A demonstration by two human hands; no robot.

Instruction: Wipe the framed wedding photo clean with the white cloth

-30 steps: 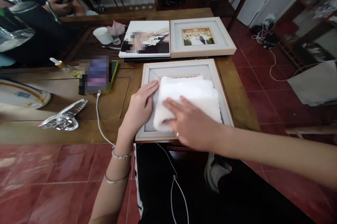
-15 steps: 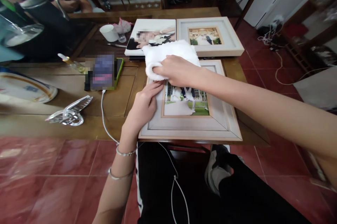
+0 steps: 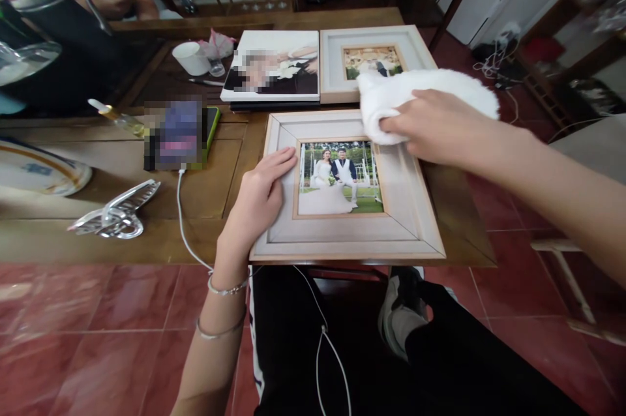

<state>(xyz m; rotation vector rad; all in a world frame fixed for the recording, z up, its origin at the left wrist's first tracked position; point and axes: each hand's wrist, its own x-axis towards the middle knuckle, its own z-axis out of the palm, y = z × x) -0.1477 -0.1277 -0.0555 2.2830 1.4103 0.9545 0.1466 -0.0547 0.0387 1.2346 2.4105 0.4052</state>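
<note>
A pale wooden picture frame [image 3: 411, 223] with a wedding photo lies flat at the near edge of the wooden table [image 3: 215, 201]. My left hand [image 3: 259, 197] presses flat on the frame's left border, fingers together. My right hand [image 3: 440, 126] grips a white cloth [image 3: 420, 93] over the frame's upper right corner. The cloth also overlaps the lower edge of a second framed photo [image 3: 332, 57] behind it.
A canvas photo print [image 3: 288, 64] lies beside the second frame. To the left are a phone [image 3: 183, 132] on a white cable, a silver heart-shaped ornament [image 3: 115, 214], a plate [image 3: 39, 171], a white cup [image 3: 192, 59] and a small bottle [image 3: 115, 116]. Another person's hands [image 3: 115, 2] are at far left.
My right hand swept the cloth from the frame's near middle up to its top left, then across to the upper right corner. The photo is now uncovered. My left hand stayed put.
</note>
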